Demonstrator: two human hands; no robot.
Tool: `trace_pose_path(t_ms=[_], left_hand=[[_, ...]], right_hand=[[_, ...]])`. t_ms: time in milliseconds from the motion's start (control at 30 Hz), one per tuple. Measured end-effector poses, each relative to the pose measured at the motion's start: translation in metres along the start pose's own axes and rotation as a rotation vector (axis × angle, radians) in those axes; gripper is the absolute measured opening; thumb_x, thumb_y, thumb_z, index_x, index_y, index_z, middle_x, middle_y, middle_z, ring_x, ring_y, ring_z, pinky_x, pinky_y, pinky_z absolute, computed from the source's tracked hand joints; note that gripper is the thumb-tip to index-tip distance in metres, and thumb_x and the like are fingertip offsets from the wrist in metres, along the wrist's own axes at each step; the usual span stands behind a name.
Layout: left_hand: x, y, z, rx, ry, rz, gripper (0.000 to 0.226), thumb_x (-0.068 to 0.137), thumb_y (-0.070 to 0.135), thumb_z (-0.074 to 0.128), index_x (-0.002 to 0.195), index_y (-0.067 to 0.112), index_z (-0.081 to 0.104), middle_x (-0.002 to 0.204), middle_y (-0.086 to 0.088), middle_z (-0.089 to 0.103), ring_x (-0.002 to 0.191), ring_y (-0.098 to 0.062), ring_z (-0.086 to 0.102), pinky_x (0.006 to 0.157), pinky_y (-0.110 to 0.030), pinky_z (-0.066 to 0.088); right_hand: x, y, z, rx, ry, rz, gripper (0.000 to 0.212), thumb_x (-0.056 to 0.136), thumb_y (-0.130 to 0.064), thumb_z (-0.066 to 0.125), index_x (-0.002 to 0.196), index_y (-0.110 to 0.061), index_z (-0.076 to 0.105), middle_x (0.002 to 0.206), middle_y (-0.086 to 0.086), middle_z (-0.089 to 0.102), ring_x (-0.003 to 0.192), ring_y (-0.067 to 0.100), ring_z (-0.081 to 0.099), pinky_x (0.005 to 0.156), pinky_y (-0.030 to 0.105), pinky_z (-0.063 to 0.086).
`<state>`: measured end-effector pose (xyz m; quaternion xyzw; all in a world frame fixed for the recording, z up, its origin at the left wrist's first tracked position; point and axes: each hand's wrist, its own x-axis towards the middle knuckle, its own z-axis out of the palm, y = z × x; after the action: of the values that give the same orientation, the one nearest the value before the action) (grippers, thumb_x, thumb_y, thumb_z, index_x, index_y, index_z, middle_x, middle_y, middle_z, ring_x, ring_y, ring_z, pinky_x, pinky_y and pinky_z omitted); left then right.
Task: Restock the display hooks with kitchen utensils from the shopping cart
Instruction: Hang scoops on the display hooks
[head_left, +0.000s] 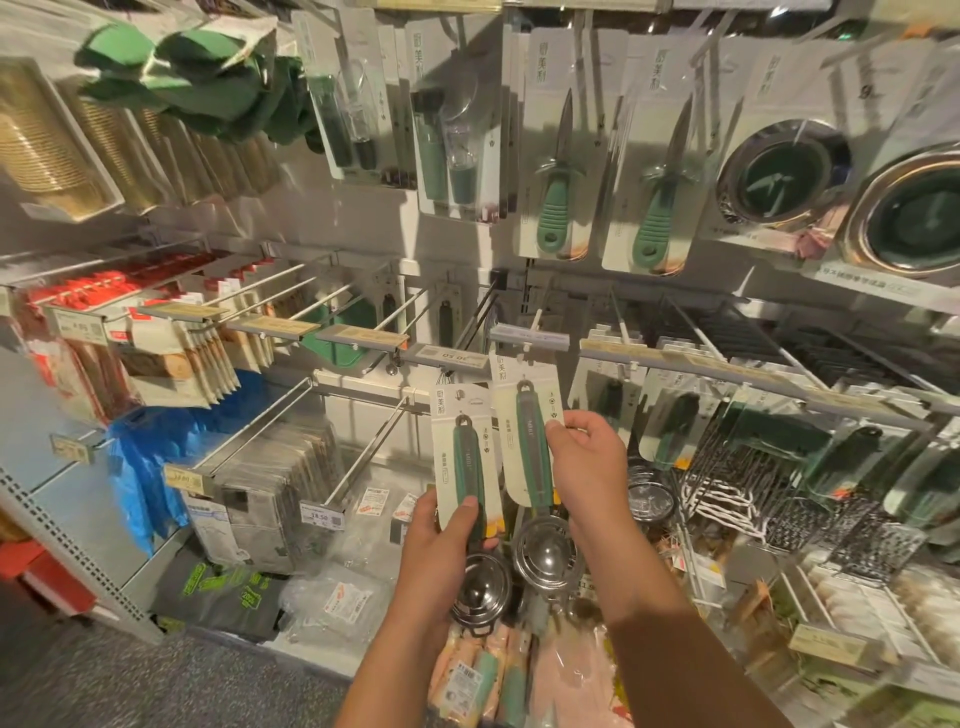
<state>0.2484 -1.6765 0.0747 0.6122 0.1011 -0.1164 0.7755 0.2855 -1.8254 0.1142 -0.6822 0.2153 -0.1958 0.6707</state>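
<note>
Two carded green-handled steel scoops, one per hand. Left hand (447, 540) has thumb curled over the lower card of the left scoop (470, 483), fingers behind it. Right hand (589, 467) pinches the right scoop (532, 447) card edge, just below the grey price rail (530, 338).

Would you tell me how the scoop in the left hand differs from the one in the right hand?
The left-hand scoop sits lower, gripped low on its card by the left hand. The right-hand scoop is raised with its card top at the hook rail, pinched at the edge by the right hand. Both have green handles, steel bowls and cream cards.
</note>
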Motion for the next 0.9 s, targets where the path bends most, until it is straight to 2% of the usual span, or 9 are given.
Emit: trace_pose_path(t_ms=[200,267,367,500,567,633,700,800,900], left_hand=[[-0.005,0.007,0.000,0.004,0.011,-0.048,0.027,0.106,0.022,0.058,0.097,0.045,0.047,0.105,0.018,0.065,0.098,-0.025,0.077,0.067,-0.021,0.050],[-0.005,0.007,0.000,-0.005,0.010,-0.041,0.026,0.106,0.022,0.058,0.098,0.045,0.047,0.104,0.019,0.065,0.096,-0.022,0.077,0.064,-0.018,0.050],[-0.007,0.007,-0.001,-0.015,0.001,-0.017,0.024,0.106,0.024,0.058,0.108,0.043,0.045,0.102,0.021,0.063,0.086,-0.011,0.076,0.060,-0.014,0.049],[-0.006,0.005,-0.003,-0.015,0.004,0.002,0.022,0.105,0.024,0.059,0.101,0.044,0.050,0.102,0.019,0.068,0.085,-0.008,0.077,0.065,-0.017,0.051],[-0.005,0.004,-0.004,-0.034,0.000,0.007,0.021,0.105,0.025,0.059,0.119,0.040,0.051,0.109,0.017,0.068,0.084,-0.006,0.077,0.069,-0.022,0.050],[-0.007,0.006,-0.002,-0.025,-0.018,0.031,0.043,0.106,0.026,0.058,0.146,0.031,0.043,0.115,0.017,0.062,0.070,0.004,0.073,0.070,-0.023,0.047],[-0.004,0.003,-0.003,-0.020,-0.031,0.033,0.049,0.106,0.025,0.057,0.151,0.027,0.039,0.111,0.017,0.061,0.065,0.007,0.071,0.069,-0.023,0.047],[-0.002,0.002,-0.002,-0.014,-0.029,0.018,0.046,0.105,0.028,0.059,0.148,0.031,0.042,0.123,0.009,0.066,0.084,-0.001,0.075,0.076,-0.024,0.055],[-0.002,0.001,-0.001,0.016,-0.014,0.001,0.034,0.104,0.030,0.060,0.137,0.036,0.053,0.131,0.005,0.069,0.108,-0.018,0.073,0.088,-0.032,0.055]], right_hand=[[0.011,-0.003,0.001,-0.083,0.014,-0.012,0.005,0.104,-0.018,0.058,0.099,-0.019,0.061,0.095,0.004,0.071,0.077,0.016,0.064,0.070,0.034,0.055],[0.011,-0.001,0.001,-0.116,0.018,-0.023,0.004,0.104,-0.019,0.057,0.103,-0.018,0.060,0.092,0.000,0.069,0.073,0.011,0.062,0.064,0.028,0.052],[0.011,0.008,0.000,-0.149,0.035,-0.004,0.008,0.103,-0.023,0.059,0.109,-0.018,0.062,0.095,-0.001,0.070,0.078,0.014,0.066,0.071,0.034,0.057],[0.019,0.007,0.004,-0.179,0.050,-0.015,0.012,0.102,-0.022,0.060,0.112,-0.016,0.063,0.093,-0.005,0.065,0.077,0.008,0.060,0.064,0.028,0.048],[0.027,0.004,0.005,-0.215,0.046,-0.008,0.017,0.101,-0.024,0.062,0.114,-0.014,0.065,0.096,-0.003,0.066,0.081,0.010,0.059,0.074,0.031,0.050],[0.034,0.004,0.004,-0.301,0.015,0.016,0.019,0.101,-0.027,0.063,0.110,-0.011,0.068,0.092,0.000,0.067,0.081,0.017,0.061,0.086,0.039,0.055],[0.036,0.004,0.002,-0.357,-0.045,0.051,0.029,0.101,-0.030,0.063,0.118,-0.007,0.067,0.103,0.009,0.070,0.089,0.027,0.063,0.090,0.042,0.055],[0.031,0.011,-0.004,-0.334,-0.142,0.146,0.048,0.100,-0.031,0.066,0.142,-0.015,0.051,0.131,0.005,0.059,0.105,0.023,0.057,0.089,0.036,0.045],[0.021,0.022,-0.007,-0.306,-0.211,0.190,0.037,0.100,-0.031,0.066,0.132,-0.013,0.058,0.120,-0.001,0.063,0.103,0.020,0.063,0.086,0.036,0.049]])
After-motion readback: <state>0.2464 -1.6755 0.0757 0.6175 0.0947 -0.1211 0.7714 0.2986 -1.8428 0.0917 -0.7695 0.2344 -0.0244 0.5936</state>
